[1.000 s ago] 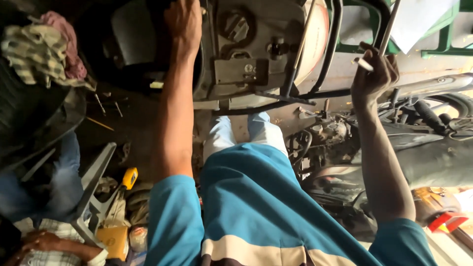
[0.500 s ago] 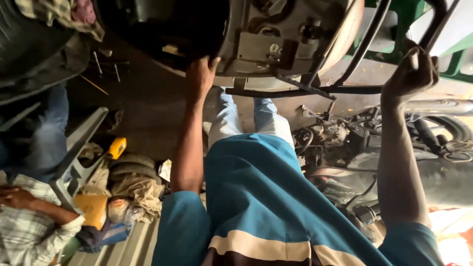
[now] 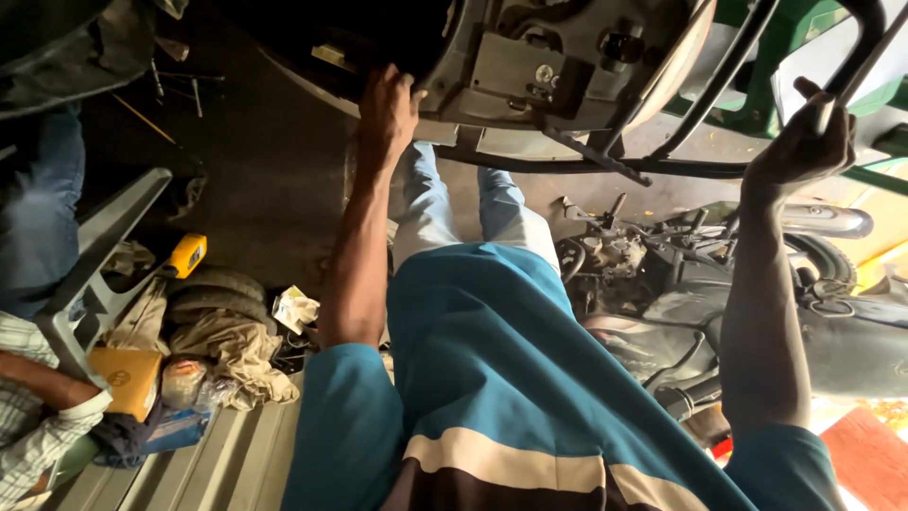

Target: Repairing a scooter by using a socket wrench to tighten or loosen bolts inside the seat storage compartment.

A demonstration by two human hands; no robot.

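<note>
Left hand [image 3: 386, 112] pressed on the lower edge of the motorcycle body [image 3: 530, 66], fingers curled over the rim of the grey panel by the dark underside. Right hand [image 3: 802, 142] wrapped shut round the black tube frame [image 3: 719, 168], at a bend near the upright bars. The body sits raised in front of the person, above the knees, clear of the floor [image 3: 255, 170]. Judgement: heavy, rigid, metal with hard edges; panel lip likely thin and sharp, possibly greasy, so the tube is the surer grip and the panel only good for steadying. Room is tight: a second motorcycle [image 3: 757, 284] just beside on the right, tyres and rags [image 3: 213, 322] on the left with a yellow tool [image 3: 187, 254] and a grey stand [image 3: 99, 274], another person's sleeve [image 3: 38, 416] at the lower left. Open floor only straight ahead under the body.
</note>
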